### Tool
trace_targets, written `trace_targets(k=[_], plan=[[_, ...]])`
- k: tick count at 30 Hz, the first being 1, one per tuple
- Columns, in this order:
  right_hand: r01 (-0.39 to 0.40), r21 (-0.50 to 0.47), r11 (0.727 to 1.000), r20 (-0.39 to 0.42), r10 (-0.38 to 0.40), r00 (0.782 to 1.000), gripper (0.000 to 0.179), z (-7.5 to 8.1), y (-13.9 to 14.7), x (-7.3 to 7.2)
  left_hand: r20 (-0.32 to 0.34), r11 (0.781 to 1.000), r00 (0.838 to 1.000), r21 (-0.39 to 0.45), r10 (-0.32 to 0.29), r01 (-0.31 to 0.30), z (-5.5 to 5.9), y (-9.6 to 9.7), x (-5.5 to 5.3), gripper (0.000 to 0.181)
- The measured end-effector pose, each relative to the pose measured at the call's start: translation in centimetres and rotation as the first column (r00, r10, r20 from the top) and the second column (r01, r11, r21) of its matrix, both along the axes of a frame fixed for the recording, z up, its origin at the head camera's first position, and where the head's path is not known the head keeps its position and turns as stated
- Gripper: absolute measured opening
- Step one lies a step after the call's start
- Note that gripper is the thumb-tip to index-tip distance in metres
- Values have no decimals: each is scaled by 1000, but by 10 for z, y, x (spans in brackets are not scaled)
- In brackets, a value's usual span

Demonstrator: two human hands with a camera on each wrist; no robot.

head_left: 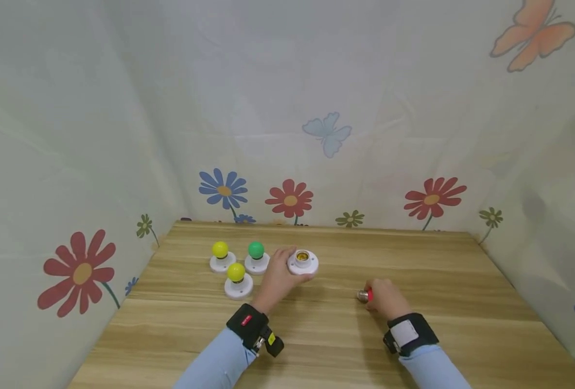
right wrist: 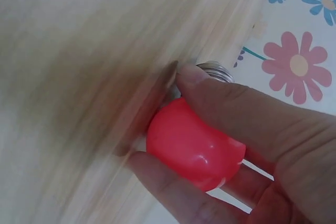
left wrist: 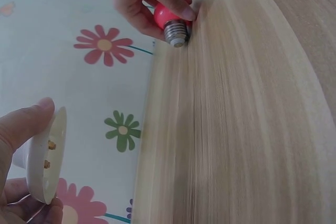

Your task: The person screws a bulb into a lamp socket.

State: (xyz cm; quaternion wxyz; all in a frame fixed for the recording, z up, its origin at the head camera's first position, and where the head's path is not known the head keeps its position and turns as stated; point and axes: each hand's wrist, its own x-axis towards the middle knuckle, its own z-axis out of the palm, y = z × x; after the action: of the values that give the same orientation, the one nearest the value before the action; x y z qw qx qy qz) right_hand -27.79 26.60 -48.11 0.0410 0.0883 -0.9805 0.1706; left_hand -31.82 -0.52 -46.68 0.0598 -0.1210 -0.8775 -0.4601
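Note:
My left hand (head_left: 279, 273) grips a round white lamp socket (head_left: 303, 262) by its edge; its brass-lined opening faces up in the head view. In the left wrist view the underside of the socket (left wrist: 48, 161) shows two small brass pieces, with thumb and fingers around the rim. To the right, my right hand (head_left: 386, 298) holds a red light bulb (head_left: 370, 295) between thumb and fingers. The bulb's silver screw base (left wrist: 176, 34) points out of the grip, toward the left. In the right wrist view the red globe (right wrist: 194, 145) fills the grasp. Socket and bulb are apart.
Left of my left hand stand three white sockets with bulbs: a yellow bulb (head_left: 220, 249) at the back, a green bulb (head_left: 256, 250) beside it and another yellow bulb (head_left: 236, 272) in front. The wooden table (head_left: 336, 346) meets a flower-printed curtain (head_left: 365, 178) behind.

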Motion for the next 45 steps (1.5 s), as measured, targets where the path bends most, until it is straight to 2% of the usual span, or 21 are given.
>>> trace_targets(k=[5,9,11,14,17,19,23,26,34,39,41,45], plan=[[-17,-48,999,48,20,999,41,11,2,-4,21,1000,1000,-9,-2,2,-3,1,-1,84],[-16,-106,994,60,23,998,39,37,-13,-11,23,1000,1000,-26,3,-3,-4,2,-1,84],[-32,-129,991,9,33,999,38,58,-27,-15,20,999,1000,-31,6,-5,-4,2,-2,84],[-66,-128,990,-126,49,991,44,87,-49,-20,16,1000,1000,-29,-3,4,-5,3,-3,85],[-146,-173,974,-262,97,960,52,108,-72,-22,16,1000,1000,-5,-23,23,-6,3,-3,85],[-235,-214,948,-340,153,928,56,115,-86,-24,14,999,999,16,-35,35,-6,3,-2,84],[-402,-228,887,-459,267,847,53,111,-105,-29,13,998,999,52,-42,42,-5,2,-2,82],[-444,-210,871,-486,301,821,52,100,-109,-33,10,997,999,58,-46,46,-4,1,-2,80],[-422,-229,877,-381,319,868,50,76,-105,-35,-23,998,998,27,-55,55,-6,0,-2,76],[-427,-249,869,-342,333,879,51,71,-103,-35,-45,998,997,27,-58,59,-11,2,-1,74],[-447,-255,857,-344,351,871,51,69,-102,-36,-53,998,997,27,-59,61,-12,2,-1,73],[-508,-276,816,-326,418,848,49,71,-96,-37,-68,998,996,15,-64,65,-10,3,1,71]])
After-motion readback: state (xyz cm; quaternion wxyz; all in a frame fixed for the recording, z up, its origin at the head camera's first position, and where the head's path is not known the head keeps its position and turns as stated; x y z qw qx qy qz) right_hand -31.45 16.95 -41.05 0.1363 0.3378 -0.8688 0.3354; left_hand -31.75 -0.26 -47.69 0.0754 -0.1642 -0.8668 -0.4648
